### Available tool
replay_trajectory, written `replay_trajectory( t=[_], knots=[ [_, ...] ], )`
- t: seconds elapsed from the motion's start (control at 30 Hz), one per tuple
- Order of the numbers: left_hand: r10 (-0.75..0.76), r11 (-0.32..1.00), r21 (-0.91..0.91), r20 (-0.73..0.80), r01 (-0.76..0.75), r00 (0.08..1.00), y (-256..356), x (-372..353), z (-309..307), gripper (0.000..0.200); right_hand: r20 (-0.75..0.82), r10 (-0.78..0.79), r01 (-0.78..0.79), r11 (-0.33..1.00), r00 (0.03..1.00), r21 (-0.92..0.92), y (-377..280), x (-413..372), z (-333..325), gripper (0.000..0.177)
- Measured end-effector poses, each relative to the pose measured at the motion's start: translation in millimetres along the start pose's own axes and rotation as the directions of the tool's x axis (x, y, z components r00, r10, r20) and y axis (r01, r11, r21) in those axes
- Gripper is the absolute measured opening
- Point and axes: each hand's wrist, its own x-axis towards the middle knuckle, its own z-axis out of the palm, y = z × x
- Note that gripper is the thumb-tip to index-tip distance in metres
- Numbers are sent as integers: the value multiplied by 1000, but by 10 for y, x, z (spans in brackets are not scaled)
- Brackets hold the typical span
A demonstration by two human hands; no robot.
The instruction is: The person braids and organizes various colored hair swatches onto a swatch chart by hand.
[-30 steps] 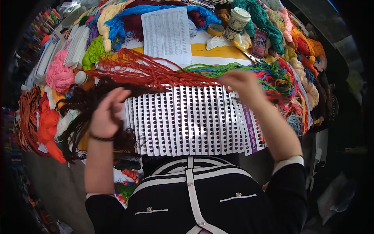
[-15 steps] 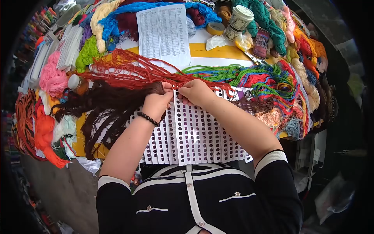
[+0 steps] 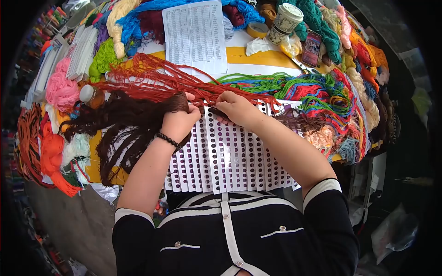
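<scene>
My left hand, with a black bead bracelet at the wrist, is closed around a bundle of dark brown thread that spreads out to the left. My right hand is bent over the top edge of the white punched cards, its fingers pinched on a dark brown strand. The overlapping cards carry rows of dark holes and lie between my forearms. Just beyond both hands run loose red threads. Part of my right fingertips is hidden behind the hand.
A printed sheet lies at the back. Right of it are a patterned cup, a tape roll, scissors and a phone. Multicolored threads lie at right, a small jar and pink yarn at left.
My left hand has moved slightly left and down with the brown bundle, away from my right hand. The gap between the hands is wider, and a dark strand now shows at my right fingers.
</scene>
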Motion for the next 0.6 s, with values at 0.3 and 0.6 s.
replay_trajectory(
  t=[0.3,0.6],
  knots=[
    [-129,392,-874,255,286,958,368,-129,-145,22,-48,-74,68,991,996,-112,134,74,30,13],
    [-85,795,-563,263,225,961,262,-123,53,38,94,71,-107,880,993,463,3,-26,-103,10]
  ],
)
